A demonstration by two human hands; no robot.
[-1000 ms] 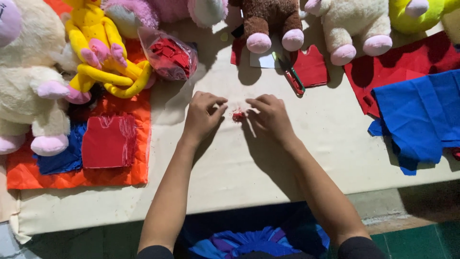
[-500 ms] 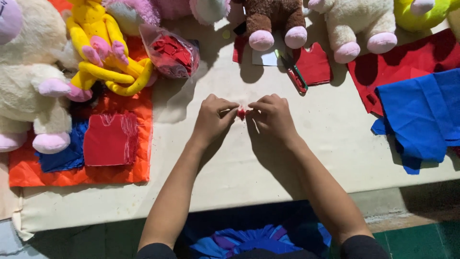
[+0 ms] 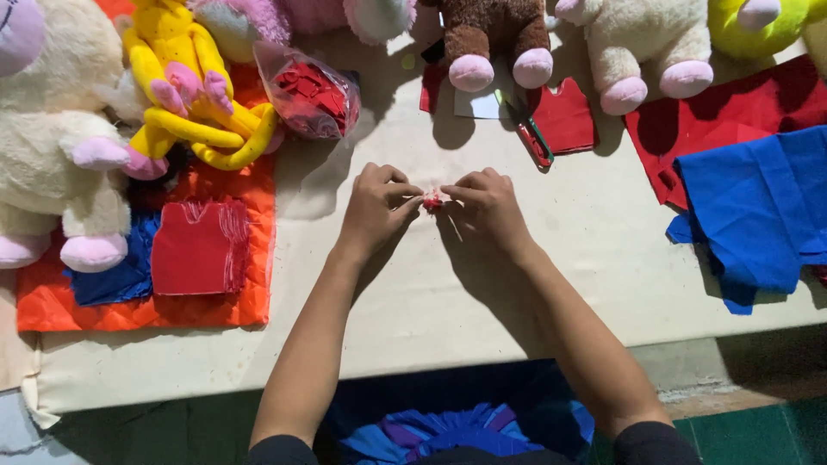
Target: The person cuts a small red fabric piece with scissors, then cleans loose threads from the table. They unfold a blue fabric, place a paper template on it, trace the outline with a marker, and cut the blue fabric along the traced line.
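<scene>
My left hand (image 3: pixel 376 209) and my right hand (image 3: pixel 484 209) meet at the middle of a cream-covered table (image 3: pixel 431 293). Between their fingertips they pinch a tiny red piece (image 3: pixel 432 202), mostly hidden by my fingers. Both hands rest low over the cloth, fingers curled inward. A clear plastic bag of red pieces (image 3: pixel 310 93) lies just beyond my left hand.
Plush toys line the far edge: a cream one (image 3: pixel 52 155), a yellow one (image 3: pixel 185 82), a brown one (image 3: pixel 498 39). Orange quilted fabric (image 3: pixel 138 301) with a red felt stack (image 3: pixel 200 248) lies left. Scissors (image 3: pixel 527 133), red cloth (image 3: pixel 741 112) and blue cloth (image 3: pixel 758 207) lie right.
My hands have drawn closer together around the small red piece; my left fingers, spread a second ago, are now curled onto it.
</scene>
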